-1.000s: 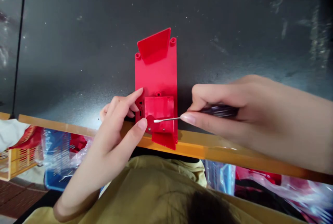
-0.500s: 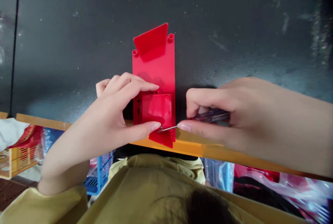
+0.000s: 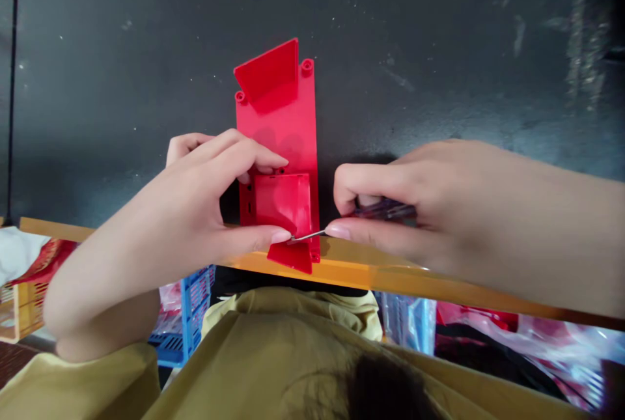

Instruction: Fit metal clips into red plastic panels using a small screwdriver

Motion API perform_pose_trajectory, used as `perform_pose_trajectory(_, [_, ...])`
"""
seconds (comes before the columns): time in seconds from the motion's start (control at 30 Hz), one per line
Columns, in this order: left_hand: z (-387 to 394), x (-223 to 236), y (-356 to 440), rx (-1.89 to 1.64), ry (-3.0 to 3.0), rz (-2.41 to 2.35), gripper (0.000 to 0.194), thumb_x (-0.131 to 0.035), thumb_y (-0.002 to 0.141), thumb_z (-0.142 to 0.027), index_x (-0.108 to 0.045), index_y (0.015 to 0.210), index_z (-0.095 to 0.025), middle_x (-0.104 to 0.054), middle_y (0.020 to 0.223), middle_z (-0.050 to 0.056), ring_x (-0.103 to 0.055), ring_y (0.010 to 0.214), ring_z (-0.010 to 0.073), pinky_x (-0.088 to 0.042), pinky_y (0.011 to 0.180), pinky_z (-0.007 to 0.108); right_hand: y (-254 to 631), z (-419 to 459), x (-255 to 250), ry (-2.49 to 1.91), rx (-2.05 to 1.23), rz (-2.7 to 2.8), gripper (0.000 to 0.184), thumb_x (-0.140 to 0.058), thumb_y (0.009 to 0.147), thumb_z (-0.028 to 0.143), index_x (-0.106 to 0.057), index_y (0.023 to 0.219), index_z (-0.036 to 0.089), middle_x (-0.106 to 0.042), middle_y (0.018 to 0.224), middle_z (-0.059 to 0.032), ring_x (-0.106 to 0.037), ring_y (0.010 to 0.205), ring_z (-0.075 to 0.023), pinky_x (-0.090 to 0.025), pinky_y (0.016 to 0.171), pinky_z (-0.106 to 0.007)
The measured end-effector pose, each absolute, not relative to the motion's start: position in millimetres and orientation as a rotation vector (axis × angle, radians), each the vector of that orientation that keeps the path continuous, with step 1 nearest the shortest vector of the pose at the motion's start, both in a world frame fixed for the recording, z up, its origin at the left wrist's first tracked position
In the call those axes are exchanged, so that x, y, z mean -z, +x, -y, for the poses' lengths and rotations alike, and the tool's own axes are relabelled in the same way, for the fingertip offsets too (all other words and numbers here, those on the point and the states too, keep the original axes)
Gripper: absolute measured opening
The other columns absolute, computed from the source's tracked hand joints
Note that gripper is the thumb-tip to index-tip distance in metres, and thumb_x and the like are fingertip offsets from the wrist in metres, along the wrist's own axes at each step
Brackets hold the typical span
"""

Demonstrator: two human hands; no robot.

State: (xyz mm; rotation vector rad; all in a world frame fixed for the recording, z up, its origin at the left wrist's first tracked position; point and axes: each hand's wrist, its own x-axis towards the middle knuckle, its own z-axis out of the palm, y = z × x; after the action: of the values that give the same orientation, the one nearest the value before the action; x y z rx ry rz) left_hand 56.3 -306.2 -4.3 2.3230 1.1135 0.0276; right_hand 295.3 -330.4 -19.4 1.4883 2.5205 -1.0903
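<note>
A long red plastic part [image 3: 283,124] lies on the black table, its near end reaching past the edge. It has a slanted flap at the far end, a shallow box section near me and small round posts. My left hand [image 3: 215,192] grips the box section, index fingertip at its far side and thumb at its near side. From the right, my right hand [image 3: 390,205] pinches a thin metal-tipped tool [image 3: 310,235] with a dark handle mostly hidden in the palm. The tool's tip touches the box's near side, right beside my left thumb.
An orange strip [image 3: 361,270] runs along the front edge of the black table [image 3: 146,49]. Below it stand a blue crate [image 3: 193,303], a yellow crate [image 3: 29,309] and clear plastic bags [image 3: 410,322] with red items nearby.
The whole scene has shifted slightly left in view as the camera moved. Both hands keep about the same hold on the red part and the tool, whose tip stays at the near side.
</note>
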Motion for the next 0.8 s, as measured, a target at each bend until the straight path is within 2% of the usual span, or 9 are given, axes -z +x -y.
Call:
perform_pose_trajectory(0.13, [306.1, 1.0, 56.3, -0.002, 2.346, -1.056, 0.034, -0.064, 0.087, -0.050, -0.059, 0.116, -0.032, -0.064, 0.105, -0.005, -0.057, 0.095, 0.0197, -0.031, 0.096, 0.035, 295.8, 332.2, 17.9, 1.461, 1.067, -2.525, 0.026, -0.056, 0.089, 0.044, -0.064, 0.072, 0.027, -0.039, 0.042, 0.0061, -0.030, 0.038, -0.0107, -0.019, 0.047, -0.028])
perform_pose_trajectory(0.3, [306.8, -2.5, 60.2, 0.058, 2.386, -1.058, 0.034, -0.067, 0.088, -0.043, -0.057, 0.115, -0.025, -0.063, 0.098, -0.003, -0.054, 0.093, 0.0174, -0.030, 0.090, 0.033, 295.1, 332.3, 16.2, 1.449, 0.988, -2.503, 0.030, -0.056, 0.091, 0.044, -0.063, 0.069, 0.025, -0.038, 0.043, 0.0053, -0.026, 0.039, -0.0106, -0.018, 0.049, -0.029])
perform_pose_trajectory(0.4, [304.7, -3.3, 63.1, 0.062, 2.428, -1.036, 0.036, -0.069, 0.086, -0.045, -0.056, 0.112, -0.024, -0.063, 0.098, -0.004, -0.055, 0.089, 0.0162, -0.030, 0.087, 0.033, 297.8, 332.9, 18.2, 1.369, 1.002, -2.539, 0.035, -0.047, 0.095, 0.044, -0.062, 0.070, 0.024, -0.041, 0.046, 0.0038, -0.030, 0.041, -0.0114, -0.018, 0.050, -0.029])
perform_pose_trajectory(0.5, [300.7, -4.5, 65.3, 0.110, 2.480, -1.018, 0.035, -0.069, 0.086, -0.046, -0.056, 0.108, -0.023, -0.064, 0.102, -0.002, -0.058, 0.091, 0.0181, -0.032, 0.088, 0.035, 300.1, 333.7, 19.9, 1.296, 1.009, -2.577, 0.040, -0.039, 0.098, 0.044, -0.062, 0.072, 0.024, -0.041, 0.046, 0.0032, -0.031, 0.042, -0.0122, -0.018, 0.050, -0.029])
perform_pose_trajectory(0.63, [297.9, -6.0, 68.7, 0.167, 2.552, -0.980, 0.032, -0.069, 0.084, -0.044, -0.057, 0.104, -0.022, -0.065, 0.100, -0.001, -0.060, 0.090, 0.0204, -0.036, 0.089, 0.038, 297.8, 334.8, 18.7, 1.287, 0.944, -2.567, 0.039, -0.039, 0.098, 0.044, -0.063, 0.073, 0.025, -0.042, 0.046, 0.0034, -0.027, 0.040, -0.0121, -0.018, 0.050, -0.030])
perform_pose_trajectory(0.8, [302.1, -11.2, 75.4, 0.269, 2.619, -1.080, 0.039, -0.075, 0.077, -0.051, -0.056, 0.094, -0.022, -0.061, 0.089, 0.001, -0.055, 0.074, 0.0188, -0.039, 0.072, 0.033, 296.9, 335.8, 19.5, 1.295, 0.899, -2.576, 0.043, -0.036, 0.099, 0.044, -0.062, 0.070, 0.024, -0.043, 0.044, 0.0028, -0.027, 0.039, -0.0115, -0.019, 0.050, -0.030])
